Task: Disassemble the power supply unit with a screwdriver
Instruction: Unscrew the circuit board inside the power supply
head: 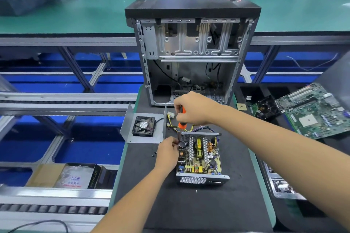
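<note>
The opened power supply unit (199,157) lies on the black mat, its circuit board with coils and capacitors exposed. My right hand (193,108) grips an orange-handled screwdriver (182,119) held upright, its tip down at the unit's far left corner. My left hand (167,152) holds the left wall of the unit, fingers pinching near the screwdriver shaft. The removed metal cover (144,128) with its black fan (144,126) lies open to the left, still joined by wires. A bundle of yellow and black cables (176,125) runs behind the unit.
An empty computer case (191,53) stands upright behind the work spot. Small loose screws (154,154) lie on the mat by my left hand. A motherboard (312,111) and a cooler fan (267,108) rest at the right. Conveyor rails run on the left.
</note>
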`<state>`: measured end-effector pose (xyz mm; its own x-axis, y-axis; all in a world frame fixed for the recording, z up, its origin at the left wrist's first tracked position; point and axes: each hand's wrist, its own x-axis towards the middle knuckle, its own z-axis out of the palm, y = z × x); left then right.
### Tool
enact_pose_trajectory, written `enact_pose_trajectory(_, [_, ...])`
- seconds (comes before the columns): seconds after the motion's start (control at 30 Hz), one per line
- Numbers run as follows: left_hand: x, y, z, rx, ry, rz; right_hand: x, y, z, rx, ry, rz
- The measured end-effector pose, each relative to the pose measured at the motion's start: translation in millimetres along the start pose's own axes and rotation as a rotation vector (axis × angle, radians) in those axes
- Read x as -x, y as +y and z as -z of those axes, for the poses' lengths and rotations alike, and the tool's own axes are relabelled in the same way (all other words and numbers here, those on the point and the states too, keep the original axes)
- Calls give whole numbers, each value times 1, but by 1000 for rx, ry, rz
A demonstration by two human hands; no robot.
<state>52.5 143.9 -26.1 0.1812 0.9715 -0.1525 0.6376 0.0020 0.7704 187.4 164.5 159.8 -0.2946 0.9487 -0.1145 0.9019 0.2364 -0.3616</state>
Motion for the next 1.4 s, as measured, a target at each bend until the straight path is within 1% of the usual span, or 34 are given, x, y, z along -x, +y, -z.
enact_pose_trajectory(0.2, [6, 1, 5, 84, 10, 22, 2, 0, 5, -39, 4, 11])
enact_pose_trajectory(0.37, [11, 1, 10, 38, -23, -38, -1, -3, 2, -43, 6, 18])
enact_pose_trajectory(0.53, [14, -3, 16, 100, -8, -17, -2, -5, 1, -87, 0, 28])
enact_pose_trajectory(0.63, [16, -4, 19, 94, 0, -26, -2, -6, 2, -90, 17, 27])
enact_pose_trajectory(0.7, [18, -3, 21, 58, 16, -31, -1, -6, 3, -102, 31, 27])
enact_pose_trajectory(0.83, [22, -8, 29, -138, 50, -79, 0, -8, 8, -100, 58, 34])
enact_pose_trajectory(0.9, [26, -13, 35, -191, 75, -78, 0, -9, 10, -87, 55, 44])
enact_pose_trajectory(1.13, [33, -25, 44, -152, 163, -4, -2, -15, 3, -30, -26, 87])
enact_pose_trajectory(1.3, [29, -35, 45, -253, 175, -26, 0, -19, -2, -6, -76, 117])
enact_pose_trajectory(1.4, [26, -40, 44, -278, 154, -62, 1, -20, -3, 15, -99, 153])
